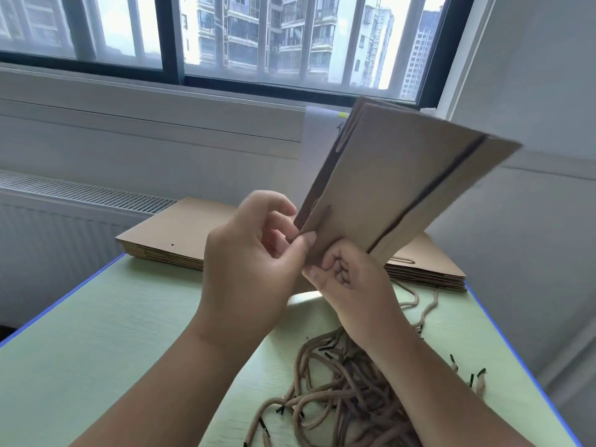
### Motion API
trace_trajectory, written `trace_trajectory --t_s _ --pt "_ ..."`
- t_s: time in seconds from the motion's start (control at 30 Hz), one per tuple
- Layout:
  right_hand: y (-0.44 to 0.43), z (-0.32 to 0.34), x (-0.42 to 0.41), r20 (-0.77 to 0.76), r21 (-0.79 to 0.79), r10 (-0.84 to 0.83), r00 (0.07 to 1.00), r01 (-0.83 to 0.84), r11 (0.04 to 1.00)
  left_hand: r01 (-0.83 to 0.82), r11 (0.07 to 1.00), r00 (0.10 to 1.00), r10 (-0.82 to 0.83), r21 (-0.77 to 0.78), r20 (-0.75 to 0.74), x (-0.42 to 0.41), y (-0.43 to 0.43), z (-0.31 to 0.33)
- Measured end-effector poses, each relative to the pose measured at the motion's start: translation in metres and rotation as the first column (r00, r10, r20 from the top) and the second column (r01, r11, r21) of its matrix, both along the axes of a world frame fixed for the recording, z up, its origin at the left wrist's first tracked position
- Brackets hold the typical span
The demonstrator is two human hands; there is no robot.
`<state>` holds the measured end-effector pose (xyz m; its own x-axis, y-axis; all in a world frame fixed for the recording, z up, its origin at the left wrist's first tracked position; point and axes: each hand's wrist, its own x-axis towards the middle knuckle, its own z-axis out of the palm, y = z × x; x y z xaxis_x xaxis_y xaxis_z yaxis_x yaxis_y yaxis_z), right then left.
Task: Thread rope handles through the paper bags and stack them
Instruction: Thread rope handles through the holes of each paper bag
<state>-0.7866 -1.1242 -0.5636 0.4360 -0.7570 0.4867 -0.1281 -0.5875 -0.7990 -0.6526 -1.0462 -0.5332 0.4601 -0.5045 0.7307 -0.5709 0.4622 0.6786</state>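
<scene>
I hold a flat brown paper bag (396,175) up in the air, tilted toward the window. My left hand (251,256) pinches its lower corner between thumb and fingers. My right hand (351,282) grips the same bottom edge from below, fingers curled. A rope handle loop shows along the bag's far upper edge. A tangle of brown rope handles (342,395) with black tips lies on the table under my right forearm. A stack of flat bags (180,233) sits at the back left, and another stack (429,269), with rope handles, at the back right.
The light green table (106,333) has a blue edge, and its back corners carry the stacks. A white radiator (64,201) stands to the left below the window. A white paper sheet (317,140) hangs on the wall behind the bag.
</scene>
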Motion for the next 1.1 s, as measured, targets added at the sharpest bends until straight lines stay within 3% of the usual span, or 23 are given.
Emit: trace_trajectory --t_s 0.1,0.23,0.4,0.53,0.67,0.8,0.87,0.97,1.1 --pt "0.000 0.001 -0.003 -0.008 -0.053 -0.045 0.999 0.045 0.998 0.058 0.996 0.997 -0.054 0.061 -0.061 0.001 -0.001 0.002" --pt "0.002 0.002 -0.003 -0.003 -0.080 -0.074 0.997 0.073 0.994 0.118 0.985 0.993 -0.118 0.129 -0.003 0.006 -0.007 -0.002" --pt "0.004 0.006 -0.004 0.024 -0.122 -0.112 0.993 0.114 0.986 0.072 0.987 0.996 -0.080 0.145 0.047 0.009 -0.011 -0.005" --pt "0.002 0.016 -0.008 0.069 -0.144 -0.150 0.986 0.159 0.977 0.140 0.933 0.980 -0.180 0.331 0.091 0.012 -0.015 -0.009" --pt "-0.003 0.024 -0.014 0.121 -0.158 -0.202 0.972 0.220 0.963 0.023 0.854 0.962 -0.160 0.519 0.220 0.011 -0.017 -0.012" --pt "-0.001 0.032 -0.017 0.107 -0.287 -0.207 0.972 0.230 0.930 -0.047 0.907 0.952 -0.087 0.419 0.293 0.008 -0.019 -0.012" --pt "0.006 0.044 -0.020 0.076 -0.481 -0.260 0.963 0.264 0.836 -0.050 0.960 0.950 -0.040 0.274 0.311 0.007 -0.016 -0.007" --pt "0.017 0.071 -0.026 0.136 -0.748 -0.336 0.932 0.319 0.583 -0.044 0.995 0.935 0.008 0.094 0.354 0.003 -0.007 0.008" --pt "0.033 0.110 -0.045 0.205 -0.848 -0.361 0.910 0.349 0.399 -0.057 0.998 0.887 0.054 -0.006 0.458 0.002 0.003 0.031"
